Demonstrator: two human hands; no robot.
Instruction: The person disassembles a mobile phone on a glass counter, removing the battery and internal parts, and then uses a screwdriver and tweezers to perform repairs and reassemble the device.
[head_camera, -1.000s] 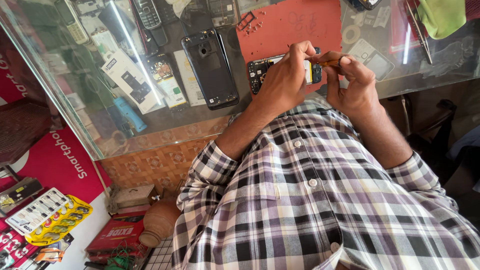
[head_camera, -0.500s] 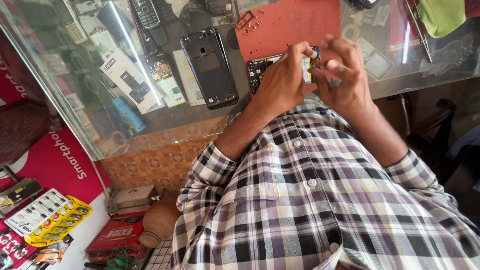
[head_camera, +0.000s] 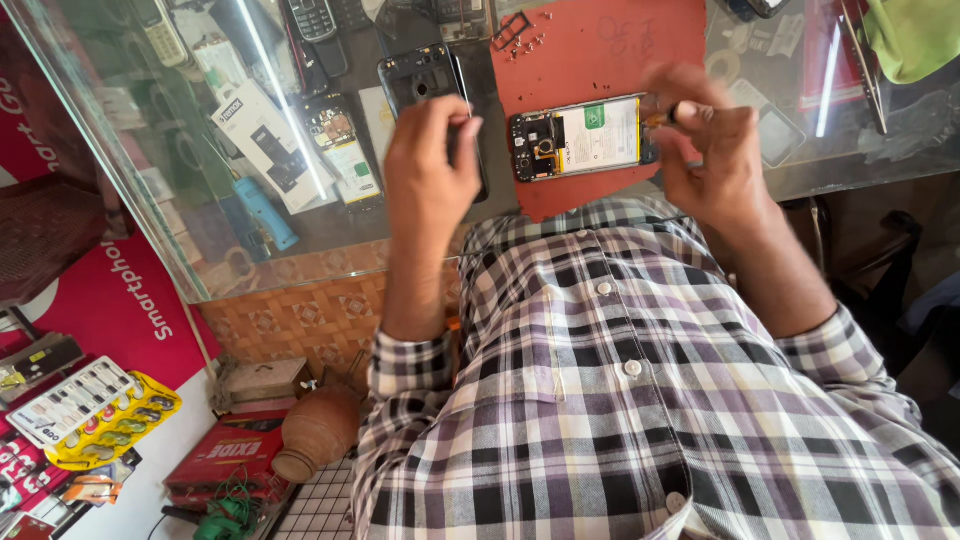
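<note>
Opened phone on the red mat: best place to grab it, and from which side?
Pinch the opened phone across its two long edges near the middle, coming from above. It lies flat, back off, board and battery exposed, so avoid the face. The left hand is clear of it; the right hand crowds its right end.

We see an opened smartphone (head_camera: 580, 138) lying flat on a red work mat (head_camera: 600, 60), its back cover off, so the black camera end, a pale battery with a green label and the circuit parts lie bare; it rests lengthwise across the mat's near edge; beside it, on the glass, lies the black back cover (head_camera: 425, 80), inner side up, partly hidden by a hand.
</note>
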